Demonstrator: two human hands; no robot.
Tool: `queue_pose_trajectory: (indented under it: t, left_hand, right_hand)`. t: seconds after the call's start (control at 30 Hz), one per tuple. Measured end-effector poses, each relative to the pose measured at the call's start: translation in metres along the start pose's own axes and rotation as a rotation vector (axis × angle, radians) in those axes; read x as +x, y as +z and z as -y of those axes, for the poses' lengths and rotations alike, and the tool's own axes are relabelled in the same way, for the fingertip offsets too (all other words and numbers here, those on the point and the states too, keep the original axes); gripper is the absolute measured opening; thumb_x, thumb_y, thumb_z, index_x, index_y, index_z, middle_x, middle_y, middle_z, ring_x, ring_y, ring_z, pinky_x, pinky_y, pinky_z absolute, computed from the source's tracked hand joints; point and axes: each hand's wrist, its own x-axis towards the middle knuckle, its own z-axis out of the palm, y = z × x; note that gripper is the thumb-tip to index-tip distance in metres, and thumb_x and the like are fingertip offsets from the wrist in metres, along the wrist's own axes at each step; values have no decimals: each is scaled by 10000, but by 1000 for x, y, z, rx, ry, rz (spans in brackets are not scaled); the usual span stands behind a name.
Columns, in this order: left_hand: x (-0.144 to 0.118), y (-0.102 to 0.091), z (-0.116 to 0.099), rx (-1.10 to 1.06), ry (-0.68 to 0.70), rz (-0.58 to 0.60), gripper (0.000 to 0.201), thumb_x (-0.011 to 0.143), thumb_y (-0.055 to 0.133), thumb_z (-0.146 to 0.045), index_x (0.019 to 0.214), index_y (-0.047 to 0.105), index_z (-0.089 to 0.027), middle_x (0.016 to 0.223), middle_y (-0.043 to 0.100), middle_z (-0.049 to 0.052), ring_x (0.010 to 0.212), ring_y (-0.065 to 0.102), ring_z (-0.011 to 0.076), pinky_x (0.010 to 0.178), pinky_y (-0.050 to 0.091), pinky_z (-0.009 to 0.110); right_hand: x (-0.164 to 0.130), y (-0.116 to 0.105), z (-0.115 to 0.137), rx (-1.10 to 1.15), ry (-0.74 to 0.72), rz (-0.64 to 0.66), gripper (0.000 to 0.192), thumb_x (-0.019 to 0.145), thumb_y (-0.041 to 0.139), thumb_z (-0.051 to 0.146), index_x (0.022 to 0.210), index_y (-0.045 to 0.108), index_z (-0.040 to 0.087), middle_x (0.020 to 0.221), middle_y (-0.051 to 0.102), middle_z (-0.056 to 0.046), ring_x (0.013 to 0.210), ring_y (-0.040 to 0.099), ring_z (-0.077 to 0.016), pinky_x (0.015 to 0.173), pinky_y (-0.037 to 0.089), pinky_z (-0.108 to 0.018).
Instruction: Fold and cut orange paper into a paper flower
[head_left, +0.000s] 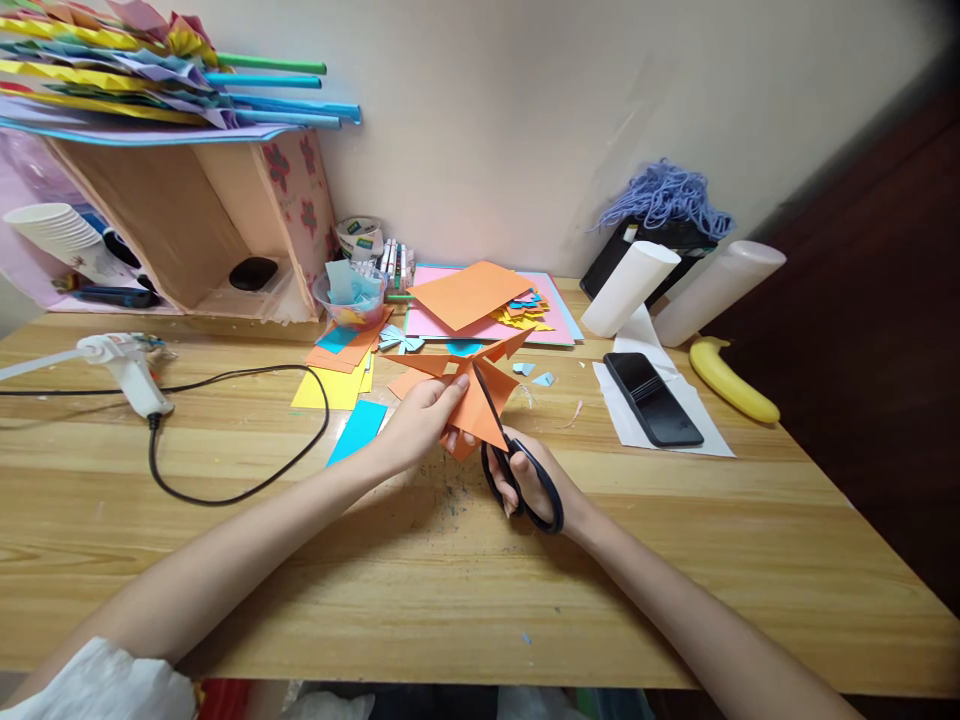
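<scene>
My left hand [427, 418] pinches a folded, partly cut piece of orange paper [474, 405] over the middle of the table, thumb on top and fingertips showing beneath. Its points spread out to the left and the upper right. In my right hand [536, 478] is a pair of black-handled scissors [551, 505], with fingers through the handle loops. One dark blade lies across the paper's right part, close to my left thumb. The other blade is hidden by the paper. Small blue scraps [544, 379] lie just beyond the hands.
A white glue gun [135, 375] with a looping black cord sits left. Behind are a cardboard box [292, 220], a plastic cup of blue paper [350, 300] and stacked coloured sheets [472, 295]. To the right lie a phone [652, 398], a banana [731, 380] and white rolls [631, 288].
</scene>
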Motion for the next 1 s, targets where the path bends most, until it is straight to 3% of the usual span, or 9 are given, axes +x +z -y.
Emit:
queue_pose_trajectory:
  t: [0.17, 0.63, 0.73, 0.87, 0.93, 1.0]
  left_hand:
    - [0, -1, 3, 5, 9, 55, 469, 872, 383, -473, 572, 547, -152, 477, 562, -7, 386, 445, 77, 426, 343, 203]
    - [0, 0, 4, -17, 17, 38, 455, 879, 379, -465, 582, 527, -154, 435, 520, -14, 373, 431, 78, 416, 315, 205]
    - [2, -2, 6, -14, 20, -3, 445, 871, 390, -475, 581, 510, -158, 410, 488, -25, 370, 425, 81, 424, 318, 207]
    - [6, -8, 6, -38, 39, -146, 430, 870, 377, -486, 604, 486, -166, 450, 509, -20, 400, 434, 90, 438, 319, 210]
    - [7, -11, 5, 11, 68, -258, 418, 870, 373, -491, 627, 483, -170, 496, 522, -12, 462, 468, 106, 484, 353, 219]
    - [6, -13, 6, 115, 113, -351, 387, 870, 383, -482, 672, 503, -172, 605, 569, 9, 581, 520, 134, 585, 402, 238]
  right_hand:
    - [1, 0, 4, 22, 11, -10, 616, 663, 376, 804, 755, 422, 197, 440, 376, 77, 320, 363, -71, 320, 373, -201]
    - [0, -1, -5, 4, -7, -18, 565, 698, 429, 751, 777, 432, 191, 439, 391, 79, 331, 372, -73, 335, 359, -196]
    - [-3, -2, -5, 16, -17, 34, 640, 651, 357, 817, 786, 410, 194, 472, 398, 68, 373, 379, -81, 377, 387, -212]
    - [-5, -13, -5, 16, -18, 141, 694, 619, 332, 849, 830, 413, 193, 525, 394, 63, 429, 359, -83, 435, 393, -225]
    - [-2, -26, -4, -28, -34, 41, 682, 631, 323, 846, 810, 421, 196, 522, 393, 60, 428, 346, -89, 430, 369, -231]
    - [3, -43, -2, -184, 53, -227, 581, 721, 324, 774, 788, 428, 206, 511, 389, 58, 421, 373, -105, 435, 354, -238]
